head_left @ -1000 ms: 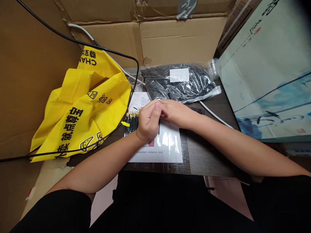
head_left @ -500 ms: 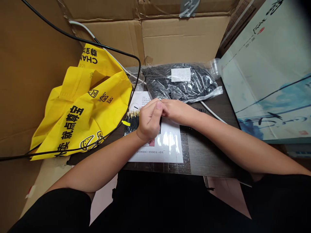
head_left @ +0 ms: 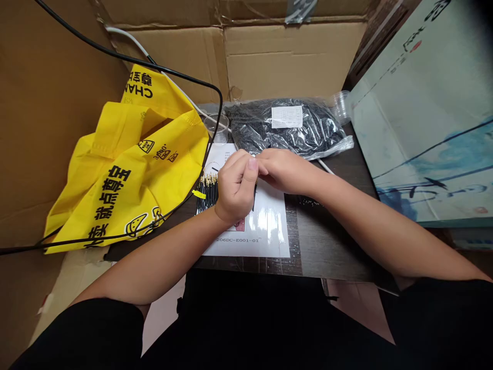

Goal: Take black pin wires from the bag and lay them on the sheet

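My left hand (head_left: 235,189) is curled over a thin black wire (head_left: 254,198), with a gold tip showing at its upper end. My right hand (head_left: 284,171) comes in from the right, its fingertips pressed close to my left fingers and partly hidden. Just left of my left hand lies a bundle of black wires with gold pin ends (head_left: 207,198), marked by a yellow tag (head_left: 199,194). Both hands are above a glossy white printed sheet (head_left: 265,231).
A clear bag of black parts (head_left: 285,126) and a clear plastic cup (head_left: 216,128) stand behind my hands on a dark wooden table (head_left: 331,241). A crumpled yellow printed bag (head_left: 131,164) lies left, with a black cable (head_left: 173,72) over it. Cardboard walls surround the table.
Both hands have shifted slightly farther from me. My right hand now sits nearer the clear bag, and the gold tip of the wire shows between my hands.
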`<state>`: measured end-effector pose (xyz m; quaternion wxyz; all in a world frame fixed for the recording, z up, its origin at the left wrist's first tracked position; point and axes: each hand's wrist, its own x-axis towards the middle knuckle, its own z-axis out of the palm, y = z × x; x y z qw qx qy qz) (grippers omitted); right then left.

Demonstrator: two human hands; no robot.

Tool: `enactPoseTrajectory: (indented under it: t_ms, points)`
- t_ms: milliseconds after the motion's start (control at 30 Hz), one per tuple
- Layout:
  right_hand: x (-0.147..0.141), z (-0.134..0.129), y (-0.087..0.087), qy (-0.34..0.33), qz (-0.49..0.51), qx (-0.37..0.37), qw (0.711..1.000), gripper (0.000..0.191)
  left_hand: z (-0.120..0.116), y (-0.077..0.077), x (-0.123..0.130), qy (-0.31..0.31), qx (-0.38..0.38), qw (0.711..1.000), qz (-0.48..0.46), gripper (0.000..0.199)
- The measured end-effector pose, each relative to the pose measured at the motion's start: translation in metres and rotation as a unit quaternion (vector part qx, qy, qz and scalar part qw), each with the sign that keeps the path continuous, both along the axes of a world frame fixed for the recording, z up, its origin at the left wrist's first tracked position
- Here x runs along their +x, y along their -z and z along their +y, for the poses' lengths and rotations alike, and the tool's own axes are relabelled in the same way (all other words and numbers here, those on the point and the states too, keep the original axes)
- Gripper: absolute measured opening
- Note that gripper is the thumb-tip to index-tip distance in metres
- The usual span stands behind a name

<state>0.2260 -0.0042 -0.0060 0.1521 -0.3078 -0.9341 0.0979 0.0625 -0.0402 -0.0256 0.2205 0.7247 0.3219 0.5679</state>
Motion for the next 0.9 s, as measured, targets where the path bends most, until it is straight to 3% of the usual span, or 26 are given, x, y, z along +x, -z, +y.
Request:
enactPoseTrajectory:
  t_ms: [200, 400, 567, 633, 733, 800, 900]
  points:
    - [0.015, -0.001, -0.034, 0.08, 0.038, -0.051, 0.995, 0.014, 0.008, 0.006, 0.003, -0.061, -0.041, 0.996, 0.05, 0.009]
    - [0.02, -0.004, -0.042, 0.132, 0.116, -0.131, 0.976, 0.026, 0.006, 0.007, 0.004, -0.042, -0.11, 0.982, 0.148, 0.015]
    - [0.022, 0.005, -0.04, 0.15, 0.14, -0.227, 0.952, 0.032, 0.005, 0.008, 0.002, -0.031, -0.099, 0.975, 0.195, 0.025]
    - [0.023, 0.016, -0.039, 0.195, 0.156, -0.214, 0.944, 0.042, 0.006, 0.01, 0.003, -0.018, -0.09, 0.979, 0.182, 0.025]
    - [0.022, 0.037, -0.034, 0.263, 0.138, -0.12, 0.947, 0.041, 0.008, 0.014, 0.003, 0.011, -0.091, 0.981, 0.173, 0.023]
    - [0.018, 0.049, -0.026, 0.266, 0.086, -0.063, 0.958, 0.027, 0.007, 0.014, 0.004, 0.03, -0.093, 0.981, 0.167, 0.021]
    - [0.01, 0.06, -0.011, 0.223, -0.003, -0.048, 0.974, 0.016, 0.006, 0.012, 0.004, 0.04, -0.069, 0.985, 0.156, 0.019]
